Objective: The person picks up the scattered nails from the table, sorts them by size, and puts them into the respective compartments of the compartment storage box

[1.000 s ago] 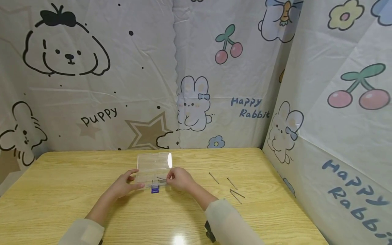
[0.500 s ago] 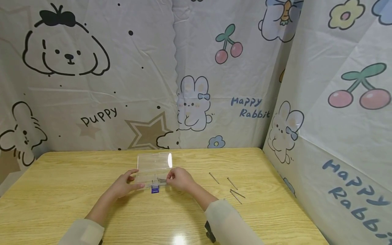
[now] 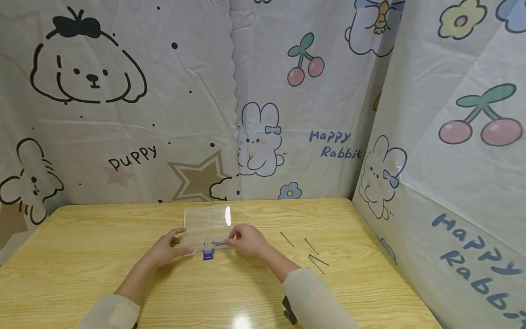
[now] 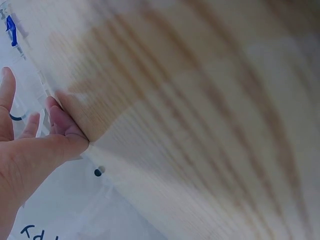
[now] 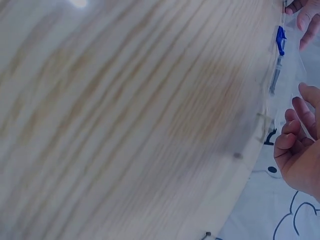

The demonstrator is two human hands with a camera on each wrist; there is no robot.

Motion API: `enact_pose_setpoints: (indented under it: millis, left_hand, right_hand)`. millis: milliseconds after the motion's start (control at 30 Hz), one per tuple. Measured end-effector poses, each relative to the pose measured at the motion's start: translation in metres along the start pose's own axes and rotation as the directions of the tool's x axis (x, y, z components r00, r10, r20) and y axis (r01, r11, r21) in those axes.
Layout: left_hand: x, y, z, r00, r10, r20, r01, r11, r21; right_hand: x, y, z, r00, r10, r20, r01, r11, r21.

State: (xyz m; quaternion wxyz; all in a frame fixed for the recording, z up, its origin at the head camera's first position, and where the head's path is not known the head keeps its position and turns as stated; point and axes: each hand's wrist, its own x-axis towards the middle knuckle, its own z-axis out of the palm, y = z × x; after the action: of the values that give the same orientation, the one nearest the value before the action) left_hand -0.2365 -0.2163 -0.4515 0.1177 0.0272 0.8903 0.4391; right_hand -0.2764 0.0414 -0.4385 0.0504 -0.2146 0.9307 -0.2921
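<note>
A clear plastic box (image 3: 195,238) with its lid (image 3: 205,216) raised stands near the back of the table; a blue latch (image 3: 208,254) hangs at its front. My left hand (image 3: 166,249) holds the box's left end, thumb at the front corner and fingers at the side. Several nails (image 3: 219,243) lie in the box's right part, also visible behind the plastic in the right wrist view. Beside the box's right end is my right hand (image 3: 248,240), its fingers loosely bent close to the nail ends. No nail shows between these fingers in the right wrist view (image 5: 300,145).
Several loose nails (image 3: 317,256) lie on the wooden table (image 3: 185,297) to the right of the box. A printed cloth (image 3: 197,114) hangs behind the table and along its right side.
The nails in the box have dropped from a slant to lying flatter. My right hand has drawn back slightly to the right; the left hand stays on the box.
</note>
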Motion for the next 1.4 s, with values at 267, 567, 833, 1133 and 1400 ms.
enact_pose_setpoints:
  millis: [267, 567, 833, 1133, 1400]
  left_hand:
    - [0.0, 0.0, -0.001, 1.0, -0.004, -0.001, 0.004, 1.0, 0.002]
    - [-0.001, 0.002, -0.002, 1.0, 0.009, -0.001, -0.009, 1.0, 0.0]
    - [0.0, 0.001, -0.001, 1.0, 0.009, -0.003, -0.009, 1.0, -0.006]
    - [0.001, 0.001, -0.001, 1.0, 0.009, -0.005, -0.009, 1.0, -0.007]
    - [-0.001, 0.001, 0.0, 1.0, 0.017, -0.001, -0.017, 1.0, -0.015]
  right_hand:
    - [-0.008, 0.015, -0.016, 1.0, -0.011, -0.014, 0.011, 1.0, -0.008]
    - [-0.022, 0.038, -0.038, 0.999, 0.014, -0.03, -0.015, 0.999, -0.032]
    - [-0.037, 0.064, -0.057, 0.999, 0.031, -0.043, -0.033, 0.998, -0.049]
    - [-0.058, 0.09, -0.076, 0.993, 0.089, -0.081, -0.093, 0.995, -0.045]
    - [-0.08, 0.108, -0.091, 0.99, 0.111, -0.087, -0.117, 0.99, -0.074]
